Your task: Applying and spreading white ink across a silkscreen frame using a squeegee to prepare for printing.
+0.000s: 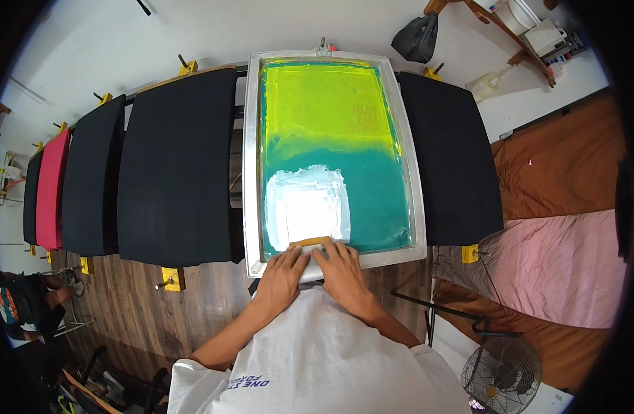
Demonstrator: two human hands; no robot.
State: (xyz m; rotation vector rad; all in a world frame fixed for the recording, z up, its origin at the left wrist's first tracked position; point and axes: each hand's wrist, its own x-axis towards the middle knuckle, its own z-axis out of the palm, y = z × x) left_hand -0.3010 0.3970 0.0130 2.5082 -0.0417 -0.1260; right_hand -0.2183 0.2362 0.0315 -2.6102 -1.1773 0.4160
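Observation:
A silkscreen frame [416, 193] with a silver metal rim lies right in front of me, its mesh yellow-green at the far part and teal nearer. A patch of white ink [307, 205] covers the near left of the mesh. At the near edge of this patch, a squeegee [310, 241] with a yellow-brown top edge lies crosswise. My left hand [283, 270] grips its left part and my right hand [339, 269] its right part, thumbs close together. Both hands are closed on it, over the frame's near rim. My palms hide the squeegee's lower part.
Black fabric-covered boards [179, 165] stand in a row to the left, with a pink one [52, 190] among them. Another black board [451, 159] is at the right. Yellow brackets [172, 278] stick out below. A fan [501, 372] stands at lower right; a person [30, 303] is at far left.

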